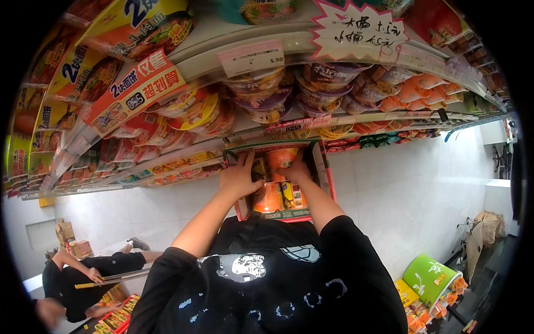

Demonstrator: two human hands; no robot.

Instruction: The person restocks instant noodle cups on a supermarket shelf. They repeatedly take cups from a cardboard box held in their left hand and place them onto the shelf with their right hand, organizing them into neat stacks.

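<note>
An open cardboard box (329, 183) with red and green edges is in front of my body, below the shelves. Inside it are orange instant noodle cups (269, 201) and some yellow packaging. My right hand (298, 170) reaches into the box, its fingers curled against the side of an orange noodle cup (281, 157) at the far end. Part of that grip is hidden by the hand itself. Over the box's left side lies my left hand (238, 177), its fingers stretched and the thumb apart, holding nothing.
Shelves of stacked noodle cups (260, 94) rise ahead, with a price tag (253, 58) and a star-shaped sign (359, 30) on the edge. Another person (100, 275) is at lower left beside a tray of packets (118, 316). A green tub (429, 278) is at lower right.
</note>
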